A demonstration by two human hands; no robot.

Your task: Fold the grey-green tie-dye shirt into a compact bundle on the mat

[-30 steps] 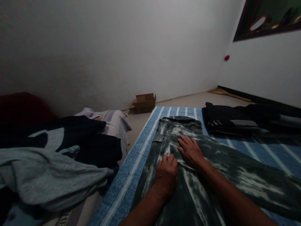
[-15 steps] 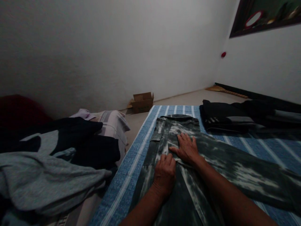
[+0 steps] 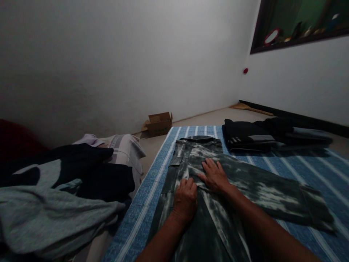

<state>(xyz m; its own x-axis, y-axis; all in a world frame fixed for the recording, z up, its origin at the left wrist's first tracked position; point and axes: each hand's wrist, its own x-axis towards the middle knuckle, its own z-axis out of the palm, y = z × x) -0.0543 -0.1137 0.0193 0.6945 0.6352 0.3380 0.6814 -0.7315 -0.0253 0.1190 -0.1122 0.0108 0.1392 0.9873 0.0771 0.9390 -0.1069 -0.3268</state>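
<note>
A dark green and white tie-dye garment (image 3: pixel 261 189), with a waistband at its far end and a flap pocket, lies on a blue striped sheet (image 3: pixel 148 196). One leg stretches to the right, and the other comes toward me. My left hand (image 3: pixel 185 198) is closed on the cloth near the middle, its fingers curled into a pinch. Just to the right and a little farther off, my right hand (image 3: pixel 215 176) rests on the garment with its fingers spread.
Folded black clothes (image 3: pixel 245 133) lie at the sheet's far right. A grey garment (image 3: pixel 54 218) and dark clothes (image 3: pixel 100 178) are heaped at left. Beyond the sheet, an open cardboard box (image 3: pixel 159 125) stands on the floor by the wall.
The view has turned a little to the right, so most things appear farther left. Both hands keep nearly the same places on the garment, and more of its right leg shows.
</note>
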